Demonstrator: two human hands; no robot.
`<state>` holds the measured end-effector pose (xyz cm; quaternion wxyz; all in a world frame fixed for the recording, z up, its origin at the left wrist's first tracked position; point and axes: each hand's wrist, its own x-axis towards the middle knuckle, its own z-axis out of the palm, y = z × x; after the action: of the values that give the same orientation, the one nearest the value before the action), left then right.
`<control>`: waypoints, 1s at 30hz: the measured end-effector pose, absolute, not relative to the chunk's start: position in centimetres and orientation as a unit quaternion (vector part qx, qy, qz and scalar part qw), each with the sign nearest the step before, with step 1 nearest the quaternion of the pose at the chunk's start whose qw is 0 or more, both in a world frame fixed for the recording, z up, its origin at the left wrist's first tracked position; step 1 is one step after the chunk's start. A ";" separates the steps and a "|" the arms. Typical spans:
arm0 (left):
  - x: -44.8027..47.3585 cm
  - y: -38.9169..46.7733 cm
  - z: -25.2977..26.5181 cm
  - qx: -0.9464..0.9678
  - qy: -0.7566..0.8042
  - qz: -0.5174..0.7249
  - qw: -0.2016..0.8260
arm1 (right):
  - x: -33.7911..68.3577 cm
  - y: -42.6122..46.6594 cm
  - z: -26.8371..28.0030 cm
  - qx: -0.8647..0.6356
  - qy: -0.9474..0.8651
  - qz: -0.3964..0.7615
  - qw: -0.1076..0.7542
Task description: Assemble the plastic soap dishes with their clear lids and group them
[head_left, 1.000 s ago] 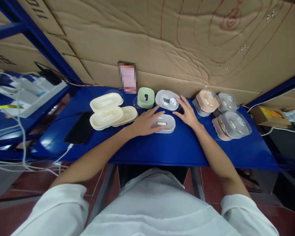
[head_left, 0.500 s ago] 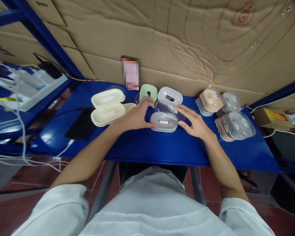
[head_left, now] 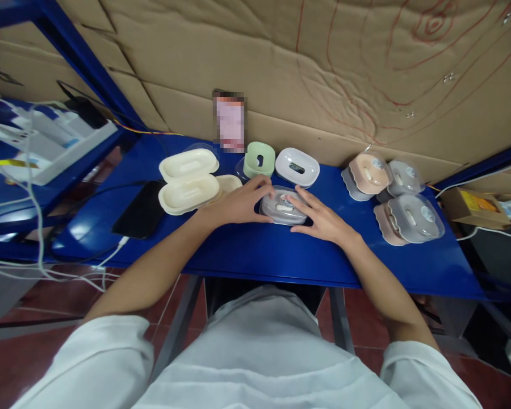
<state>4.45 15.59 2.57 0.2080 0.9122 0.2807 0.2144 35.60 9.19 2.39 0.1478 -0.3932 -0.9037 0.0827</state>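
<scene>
Blue table [head_left: 272,255] bears a lidded box [head_left: 283,211] between left grip [head_left: 243,203] and right grip [head_left: 324,220], both half-closed on it.

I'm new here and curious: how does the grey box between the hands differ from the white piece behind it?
The grey box sits under a clear cover; the white piece has none. The grey box shows a pale bar on top, the white piece a dark slot. The left hand and right hand flank the grey box, not the white piece. Both are oblong and round-cornered.
</scene>
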 end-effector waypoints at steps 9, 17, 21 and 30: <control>4.4 15.4 3.1 0.929 0.279 0.195 0.146 | 35.3 9.5 1.8 -0.369 -0.910 0.064 0.176; 4.4 15.2 3.0 0.935 0.278 0.189 0.116 | 35.3 9.8 1.3 -0.348 -0.911 0.056 0.212; 4.4 15.5 2.6 0.931 0.268 0.205 0.140 | 35.4 9.9 1.3 -0.352 -0.914 0.057 0.196; 4.6 15.2 2.7 0.914 0.274 0.240 0.178 | 35.4 9.6 3.0 -0.409 -0.894 0.040 0.177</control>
<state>4.60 15.21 2.67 0.1779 0.9142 0.2736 0.2401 35.45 9.61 2.98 0.1771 -0.4092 -0.8942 0.0397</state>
